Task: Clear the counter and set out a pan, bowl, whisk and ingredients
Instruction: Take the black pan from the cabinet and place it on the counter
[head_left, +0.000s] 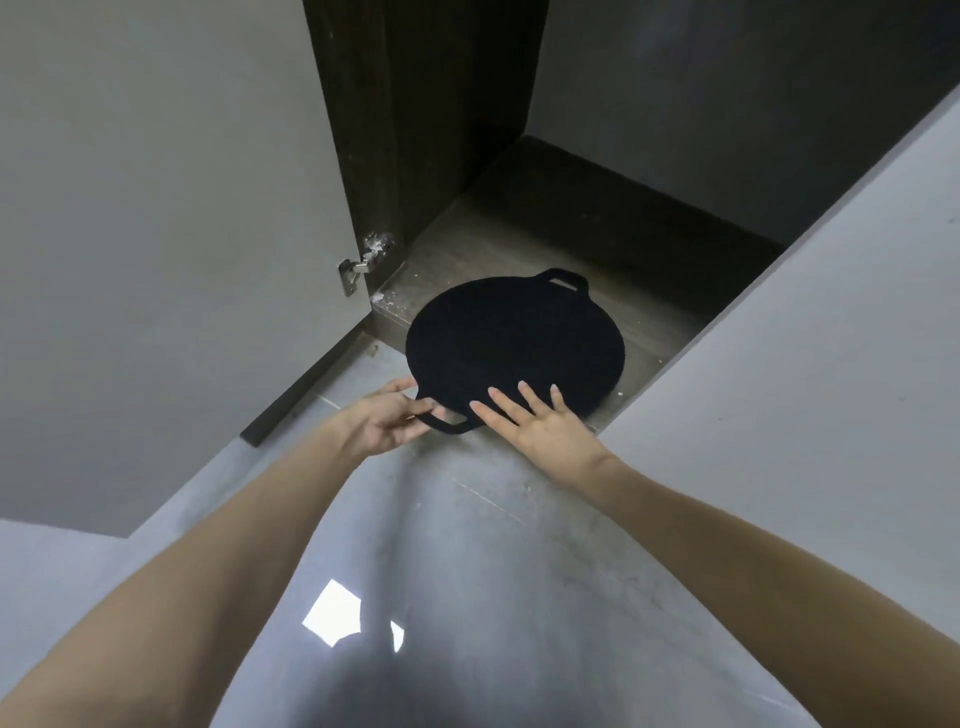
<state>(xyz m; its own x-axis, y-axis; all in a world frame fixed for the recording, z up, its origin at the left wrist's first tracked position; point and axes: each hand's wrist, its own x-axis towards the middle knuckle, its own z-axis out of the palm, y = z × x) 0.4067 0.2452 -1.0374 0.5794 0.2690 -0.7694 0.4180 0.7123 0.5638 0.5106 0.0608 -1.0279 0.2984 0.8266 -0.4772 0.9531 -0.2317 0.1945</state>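
Note:
A flat round black pan with two loop handles lies at the front of a low open cabinet, its near edge sticking out over the cabinet's front edge. My left hand grips the near loop handle, thumb on top and fingers curled under it. My right hand lies flat with straight, spread fingers on the pan's near rim. The far handle points into the cabinet.
The dark wooden cabinet floor holds only the pan. A grey cabinet door stands open on the left with a metal hinge; another grey door is open on the right. Glossy grey floor tiles lie below.

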